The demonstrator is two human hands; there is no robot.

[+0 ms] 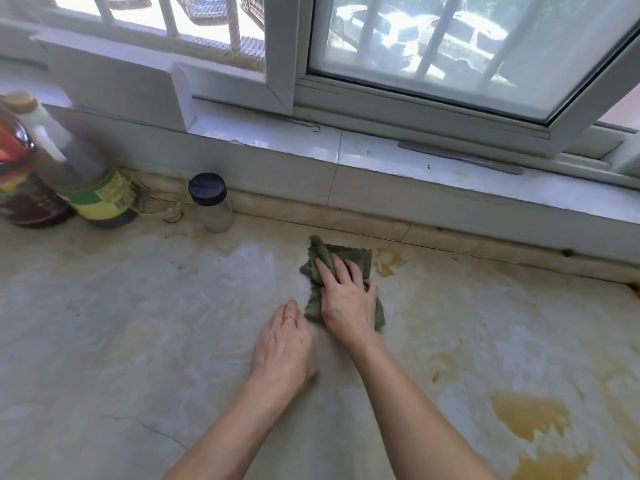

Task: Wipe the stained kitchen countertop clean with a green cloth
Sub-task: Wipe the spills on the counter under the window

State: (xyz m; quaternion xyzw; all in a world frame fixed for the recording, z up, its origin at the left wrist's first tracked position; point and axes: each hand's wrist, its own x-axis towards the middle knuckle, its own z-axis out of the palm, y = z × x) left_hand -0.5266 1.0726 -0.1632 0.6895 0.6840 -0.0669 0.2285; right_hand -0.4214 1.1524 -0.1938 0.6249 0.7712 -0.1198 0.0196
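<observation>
Green cloth (362, 258) on stained countertop (138, 306), pressed under flat, straight-fingered right hand (346, 301), left hand (284, 344) resting flat at 7 o'clock

Strong daylight pours in through the white-framed window (415, 64) at the top, and the scene beyond its glass is washed out to white glare. The pale marble tabletop (138, 323) is evenly bright, with a glossy sheen towards its back. Shadows on it are faint and soft-edged. The middle is fairly sharp, but the dark labelled bottles (93, 199) at the left edge are smeared. Wide-angle distortion bends the white tiled windowsill (381, 150) and the window frame towards the corners.
</observation>
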